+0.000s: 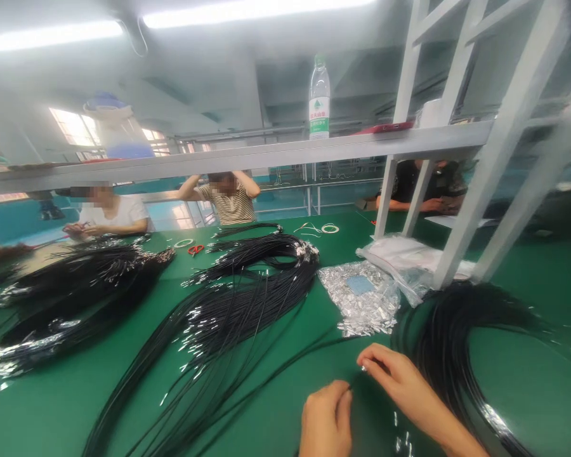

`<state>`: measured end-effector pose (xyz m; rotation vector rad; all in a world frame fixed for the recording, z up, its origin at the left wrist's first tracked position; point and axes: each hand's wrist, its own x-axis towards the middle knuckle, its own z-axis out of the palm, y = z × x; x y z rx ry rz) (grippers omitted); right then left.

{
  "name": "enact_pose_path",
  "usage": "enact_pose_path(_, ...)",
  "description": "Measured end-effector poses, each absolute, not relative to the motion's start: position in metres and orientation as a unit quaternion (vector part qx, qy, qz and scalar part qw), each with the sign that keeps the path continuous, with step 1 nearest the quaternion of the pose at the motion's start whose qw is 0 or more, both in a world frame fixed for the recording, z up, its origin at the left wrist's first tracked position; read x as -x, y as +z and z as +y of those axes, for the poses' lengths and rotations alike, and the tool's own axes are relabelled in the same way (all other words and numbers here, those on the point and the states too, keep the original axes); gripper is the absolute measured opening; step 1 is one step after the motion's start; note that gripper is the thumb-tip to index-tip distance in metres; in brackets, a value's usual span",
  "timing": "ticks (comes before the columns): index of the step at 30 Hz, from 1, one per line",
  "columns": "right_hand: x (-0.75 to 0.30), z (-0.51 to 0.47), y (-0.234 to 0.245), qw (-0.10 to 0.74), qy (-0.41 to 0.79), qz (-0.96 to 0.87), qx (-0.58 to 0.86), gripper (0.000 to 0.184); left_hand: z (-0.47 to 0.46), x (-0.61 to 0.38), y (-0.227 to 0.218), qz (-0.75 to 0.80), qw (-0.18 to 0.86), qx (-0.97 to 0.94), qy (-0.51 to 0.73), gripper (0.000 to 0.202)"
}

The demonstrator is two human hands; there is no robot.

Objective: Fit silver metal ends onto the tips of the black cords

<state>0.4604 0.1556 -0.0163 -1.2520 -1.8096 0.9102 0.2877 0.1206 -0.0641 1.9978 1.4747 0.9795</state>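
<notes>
A green table [276,412] in a strip-lit workshop carries bundles of black cords [247,285], a heap of silver clasps [361,304] and plastic bags [409,254] beneath a white shelf frame [499,139] bearing a water bottle [319,95]; other people [228,197] sit along the far side. At the near edge the right hand [400,381] pinches a small clasp [364,367] between thumb and forefinger. Just beside it, the left hand [326,419] has its fingers curled shut on the end of a thin cord [351,384].
</notes>
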Motion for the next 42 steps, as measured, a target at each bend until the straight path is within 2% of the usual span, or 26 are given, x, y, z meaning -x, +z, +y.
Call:
enact_pose_path(4,-0.464,0.158,-0.021,0.369,0.369,-0.701,0.486,0.031,0.119,-0.287,-0.062,0.536,0.229,-0.732,0.353,0.033)
enact_pose_path(7,-0.473,0.161,-0.023,0.417,0.374,-0.651,0.513,0.033,0.119,-0.288,-0.061,0.541,0.229,-0.726,0.357,0.033)
enact_pose_path(10,-0.479,0.162,-0.02,0.482,0.414,-0.538,0.553,0.042,0.118,-0.289,-0.06,0.549,0.239,-0.715,0.36,0.034)
enact_pose_path(13,-0.476,0.161,-0.015,0.525,0.498,-0.439,0.532,0.054,0.118,-0.289,-0.059,0.554,0.252,-0.709,0.356,0.035)
enact_pose_path(18,-0.462,0.156,-0.012,0.517,0.61,-0.387,0.459,0.054,0.119,-0.288,-0.055,0.551,0.276,-0.699,0.363,0.035)
enact_pose_path(22,-0.462,0.156,-0.017,0.519,0.646,-0.376,0.415,0.048,0.119,-0.288,-0.051,0.546,0.286,-0.695,0.37,0.035)
enact_pose_path(26,-0.465,0.157,-0.023,0.527,0.644,-0.377,0.407,0.046,0.117,-0.289,-0.048,0.549,0.294,-0.686,0.377,0.033)
enact_pose_path(31,-0.461,0.158,-0.026,0.543,0.603,-0.362,0.458,0.06,0.117,-0.289,-0.047,0.543,0.293,-0.691,0.376,0.033)
enact_pose_path(36,-0.45,0.155,-0.024,0.518,0.618,-0.38,0.453,0.052,0.117,-0.289,-0.047,0.539,0.299,-0.692,0.375,0.032)
enact_pose_path(42,-0.442,0.15,-0.019,0.51,0.621,-0.381,0.457,0.052,0.114,-0.29,-0.045,0.547,0.308,-0.682,0.374,0.03)
